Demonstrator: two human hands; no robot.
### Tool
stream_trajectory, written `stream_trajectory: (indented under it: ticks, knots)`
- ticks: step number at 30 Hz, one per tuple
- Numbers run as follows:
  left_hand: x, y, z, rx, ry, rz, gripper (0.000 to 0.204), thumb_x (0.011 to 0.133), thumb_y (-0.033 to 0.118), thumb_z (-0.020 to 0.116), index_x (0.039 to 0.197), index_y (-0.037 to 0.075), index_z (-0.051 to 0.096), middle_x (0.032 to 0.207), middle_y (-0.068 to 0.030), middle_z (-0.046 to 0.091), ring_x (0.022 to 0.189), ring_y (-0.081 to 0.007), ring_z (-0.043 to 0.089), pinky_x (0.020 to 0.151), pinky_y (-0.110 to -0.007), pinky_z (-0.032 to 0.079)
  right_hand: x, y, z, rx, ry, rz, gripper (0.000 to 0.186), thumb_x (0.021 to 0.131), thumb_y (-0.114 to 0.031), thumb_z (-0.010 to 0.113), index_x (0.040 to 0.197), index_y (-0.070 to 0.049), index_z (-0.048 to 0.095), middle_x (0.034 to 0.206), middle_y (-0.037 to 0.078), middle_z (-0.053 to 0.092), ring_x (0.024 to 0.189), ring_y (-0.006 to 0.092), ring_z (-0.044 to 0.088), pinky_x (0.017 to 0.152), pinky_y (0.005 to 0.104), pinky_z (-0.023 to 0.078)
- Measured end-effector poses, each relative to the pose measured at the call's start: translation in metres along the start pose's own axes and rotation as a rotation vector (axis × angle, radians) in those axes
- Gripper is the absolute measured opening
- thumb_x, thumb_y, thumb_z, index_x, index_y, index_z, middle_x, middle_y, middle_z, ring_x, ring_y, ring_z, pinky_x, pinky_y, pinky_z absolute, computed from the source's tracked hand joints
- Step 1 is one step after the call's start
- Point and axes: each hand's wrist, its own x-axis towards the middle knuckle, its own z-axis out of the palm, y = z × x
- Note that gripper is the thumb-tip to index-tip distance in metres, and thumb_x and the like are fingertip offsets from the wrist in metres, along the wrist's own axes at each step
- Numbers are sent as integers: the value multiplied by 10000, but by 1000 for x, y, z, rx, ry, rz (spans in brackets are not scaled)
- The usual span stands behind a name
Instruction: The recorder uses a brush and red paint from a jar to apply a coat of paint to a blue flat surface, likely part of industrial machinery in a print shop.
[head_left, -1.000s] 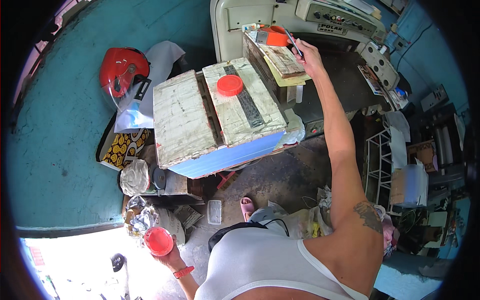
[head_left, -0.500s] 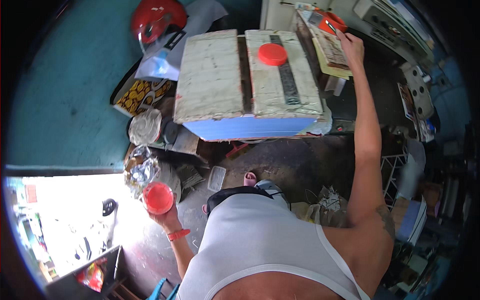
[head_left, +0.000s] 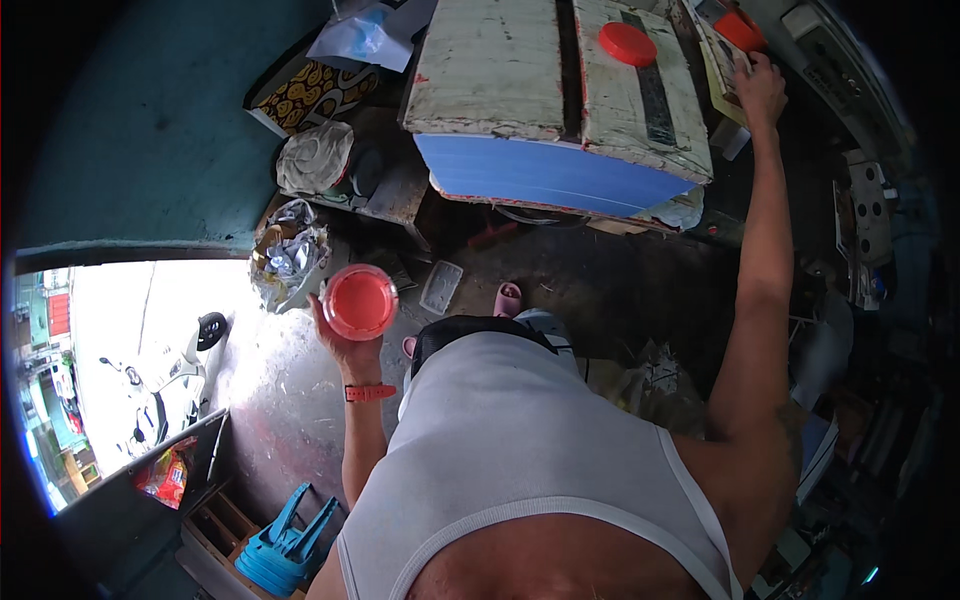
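A clear round jar (head_left: 361, 302) with pinkish-red contents, its lid off, is gripped by my left hand (head_left: 342, 346), which wears a red wristband, above the floor at left of my body. My right arm stretches far to the upper right. There my right hand (head_left: 763, 92) has its fingers curled down over a board with papers (head_left: 722, 60), close to an orange-red container (head_left: 740, 30). What those fingers hold is too small to make out. A round red lid (head_left: 627, 44) lies on the big white-topped box with blue sides (head_left: 555, 175), left of that hand.
At left of the box stand a bag of crumpled foil and wrappers (head_left: 290, 255) and a yellow-patterned bag (head_left: 312, 98). A clear plastic tub (head_left: 441, 287) lies on the floor. Stacked blue stools (head_left: 285, 550) are at lower left, near a bright doorway with a scooter (head_left: 175, 390) outside.
The view has shifted, so the box sits higher. The jar is nearer my body. My right hand has lowered onto the board; the thin tool seen in it before no longer shows clearly.
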Motion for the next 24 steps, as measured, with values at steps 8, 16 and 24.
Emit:
stream_trajectory:
  ticks: [8, 16, 24]
  knots:
    - [5, 10, 12, -136, -63, -215, 569, 939, 543, 565, 1115, 8, 637, 1149, -174, 678, 1084, -333, 645, 954, -507, 526, -141, -253, -216, 958, -83, -250, 219, 886, -69, 693, 1104, -50, 701, 820, 39, 650, 738, 116, 615, 667, 255, 499]
    - [-5, 51, -18, -281, -429, -858, 625, 949, 565, 532, 1204, -4, 559, 1121, -179, 662, 1025, -325, 668, 910, -512, 551, -256, -454, -204, 1328, -1237, -642, 682, 779, 77, 600, 1406, -185, 548, 816, 11, 463, 761, 133, 490, 734, 311, 454]
    - [-36, 70, -81, -130, -367, -1104, 596, 974, 571, 466, 1224, 36, 546, 1101, -183, 656, 1019, -353, 663, 898, -542, 550, -339, -470, -224, 1489, -1284, -489, 206, 841, -45, 685, 1041, -78, 727, 800, 26, 618, 747, 137, 573, 735, 297, 479]
